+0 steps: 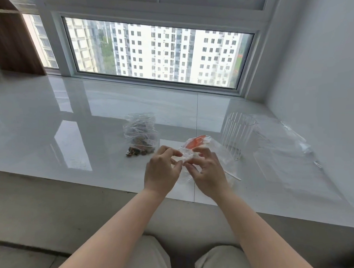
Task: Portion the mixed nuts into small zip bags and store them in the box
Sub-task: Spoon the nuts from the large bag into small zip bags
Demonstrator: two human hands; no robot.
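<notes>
My left hand (162, 171) and my right hand (206, 170) meet over the front of the white sill, both pinching the top edge of a small clear zip bag (186, 156). Right behind my fingers lies a pack of clear bags with an orange label (196, 142). A crumpled clear bag of mixed nuts (140, 135) sits further left on the sill, with a few dark nuts showing at its bottom. A clear ribbed box (236, 132) stands to the right, and its open top faces up.
Flat clear plastic bags (284, 149) lie spread on the sill (50, 129) at the right, near the white wall. A thin white stick (233, 175) lies beside my right hand. A window runs along the back. My knees are below the sill's front edge.
</notes>
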